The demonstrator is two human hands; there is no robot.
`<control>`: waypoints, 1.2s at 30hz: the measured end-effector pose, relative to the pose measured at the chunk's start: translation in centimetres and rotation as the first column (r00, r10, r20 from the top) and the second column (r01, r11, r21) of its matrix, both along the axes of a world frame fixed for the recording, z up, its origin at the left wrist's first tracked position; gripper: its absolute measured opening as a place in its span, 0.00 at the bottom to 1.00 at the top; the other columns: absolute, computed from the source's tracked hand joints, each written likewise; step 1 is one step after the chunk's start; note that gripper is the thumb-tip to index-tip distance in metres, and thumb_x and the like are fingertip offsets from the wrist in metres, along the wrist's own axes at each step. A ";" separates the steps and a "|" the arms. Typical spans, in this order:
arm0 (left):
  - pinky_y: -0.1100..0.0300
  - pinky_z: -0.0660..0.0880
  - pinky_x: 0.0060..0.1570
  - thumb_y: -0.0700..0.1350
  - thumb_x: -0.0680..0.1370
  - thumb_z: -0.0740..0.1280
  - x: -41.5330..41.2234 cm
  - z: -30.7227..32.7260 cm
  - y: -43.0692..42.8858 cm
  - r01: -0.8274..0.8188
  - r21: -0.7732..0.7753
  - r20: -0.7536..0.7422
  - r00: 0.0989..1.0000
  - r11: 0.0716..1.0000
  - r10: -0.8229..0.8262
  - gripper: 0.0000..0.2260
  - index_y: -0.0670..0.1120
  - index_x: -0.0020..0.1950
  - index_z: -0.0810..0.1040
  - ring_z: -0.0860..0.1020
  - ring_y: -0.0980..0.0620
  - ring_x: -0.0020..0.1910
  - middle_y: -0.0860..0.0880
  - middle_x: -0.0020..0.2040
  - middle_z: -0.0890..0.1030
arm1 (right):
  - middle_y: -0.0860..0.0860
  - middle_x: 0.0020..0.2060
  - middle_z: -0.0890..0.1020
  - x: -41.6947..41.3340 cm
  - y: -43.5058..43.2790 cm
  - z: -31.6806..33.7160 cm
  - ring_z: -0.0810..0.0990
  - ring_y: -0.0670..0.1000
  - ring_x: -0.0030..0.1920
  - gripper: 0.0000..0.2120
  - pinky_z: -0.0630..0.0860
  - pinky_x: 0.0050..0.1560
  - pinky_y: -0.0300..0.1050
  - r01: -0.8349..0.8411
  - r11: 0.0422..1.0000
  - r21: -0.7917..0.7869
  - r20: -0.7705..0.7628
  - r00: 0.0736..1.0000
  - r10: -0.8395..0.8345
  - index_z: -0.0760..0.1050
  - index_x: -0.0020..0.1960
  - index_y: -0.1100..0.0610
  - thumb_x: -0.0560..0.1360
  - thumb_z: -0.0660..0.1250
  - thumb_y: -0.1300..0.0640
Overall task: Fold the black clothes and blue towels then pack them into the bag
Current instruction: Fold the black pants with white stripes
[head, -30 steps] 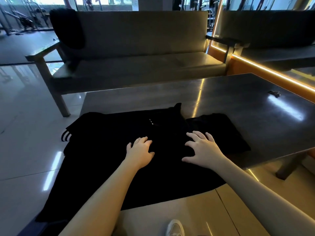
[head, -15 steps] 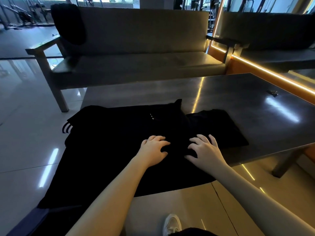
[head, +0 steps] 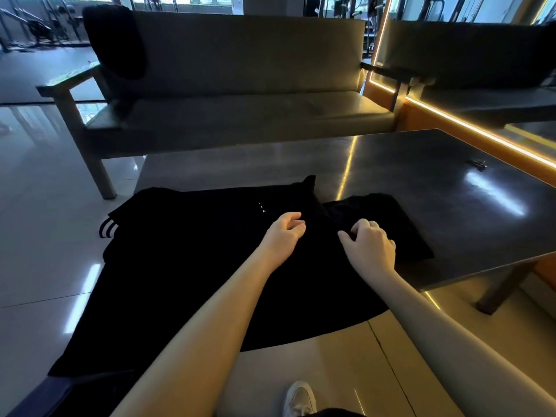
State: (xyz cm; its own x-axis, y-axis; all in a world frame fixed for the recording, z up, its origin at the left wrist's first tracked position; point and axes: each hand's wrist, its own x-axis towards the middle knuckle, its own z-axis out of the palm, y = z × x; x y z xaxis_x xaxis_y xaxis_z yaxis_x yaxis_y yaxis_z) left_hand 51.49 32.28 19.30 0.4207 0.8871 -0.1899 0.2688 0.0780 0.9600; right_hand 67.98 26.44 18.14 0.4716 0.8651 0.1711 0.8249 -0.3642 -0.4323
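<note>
Head view, hands first.

- Left hand [head: 284, 228]: fingers curled, thumb closed against them, pinching a bit of the black garment [head: 210, 266] just left of frame centre.
- Right hand [head: 368, 242]: knuckles up, fingers tucked under into the same cloth just to the right, gripping it. Dark on dark, so the pinched fold itself is hard to make out.
- Garment lies spread over the left part of the counter [head: 451, 191], with its lower portion draped off the edge toward the bottom left of the frame. White stripes [head: 106, 230] show at its left edge.
- Handling, by my reading: light, limp and not fragile. It will sag wherever it is unsupported, and the overhang may drag it off the counter. Best taken at seams or corners, with both hands apart and the fold line kept taut.
- Outward: sofa [head: 240, 115] across the top, with a dark item [head: 117, 40] over its backrest at upper left.
- No bag or blue towels in view.
</note>
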 end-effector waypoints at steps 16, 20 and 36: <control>0.44 0.54 0.72 0.51 0.82 0.56 -18.1 -1.6 2.4 -0.069 0.417 -0.756 0.527 0.906 0.388 0.21 0.50 0.75 0.62 0.57 0.50 0.75 0.51 0.76 0.61 | 0.53 0.67 0.71 -5.4 4.2 1.1 0.68 0.53 0.67 0.20 0.62 0.67 0.51 -0.237 0.972 -0.004 0.151 0.960 0.235 0.68 0.69 0.57 0.80 0.60 0.52; 0.43 0.51 0.72 0.51 0.82 0.53 -21.8 -2.2 2.6 -0.118 0.356 -0.801 0.473 0.927 0.368 0.21 0.49 0.75 0.61 0.53 0.49 0.76 0.50 0.77 0.57 | 0.49 0.67 0.72 -9.2 5.7 1.1 0.67 0.50 0.69 0.20 0.60 0.69 0.48 -0.393 0.919 -0.021 0.154 0.907 0.391 0.69 0.69 0.55 0.79 0.60 0.51; 0.50 0.69 0.61 0.49 0.75 0.68 -27.4 -4.5 6.5 -0.626 0.396 -0.426 0.523 0.672 0.738 0.18 0.45 0.63 0.75 0.69 0.42 0.63 0.43 0.61 0.71 | 0.49 0.74 0.62 -19.5 9.6 -2.8 0.57 0.51 0.75 0.26 0.57 0.72 0.52 -0.653 0.695 -0.301 0.059 0.715 0.697 0.63 0.74 0.51 0.79 0.58 0.43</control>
